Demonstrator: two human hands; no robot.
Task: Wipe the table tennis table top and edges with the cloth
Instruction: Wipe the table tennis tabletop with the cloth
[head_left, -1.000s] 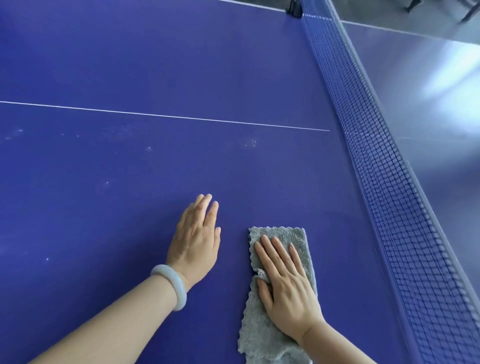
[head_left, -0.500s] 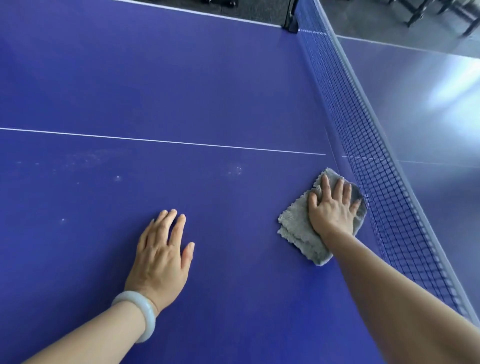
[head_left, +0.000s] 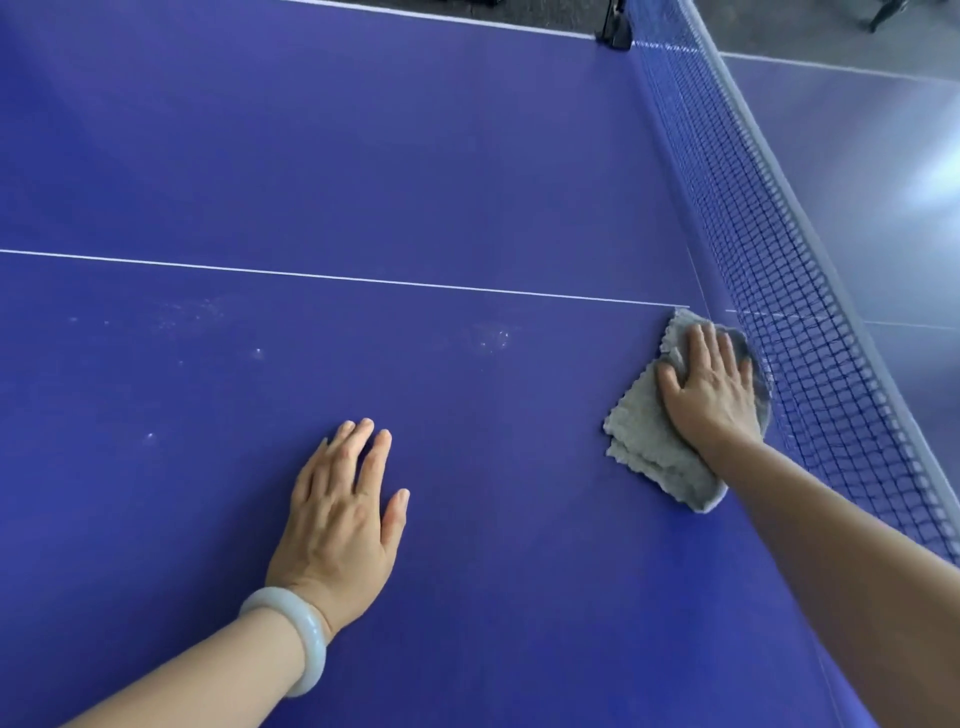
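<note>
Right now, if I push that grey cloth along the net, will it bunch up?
Probably floppy: the cloth lies folded in soft layers with wavy edges. It may bunch unless the right hand presses flat on it. The smooth table top should let it slide easily.

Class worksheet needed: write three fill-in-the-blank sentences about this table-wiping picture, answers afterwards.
The right hand presses a grey ____ onto the blue table.
The left hand rests flat on the table, a pale ____ on its wrist.
The wiping hand is right beside the table's mesh ____.
Missing words: cloth; bracelet; net.
</note>
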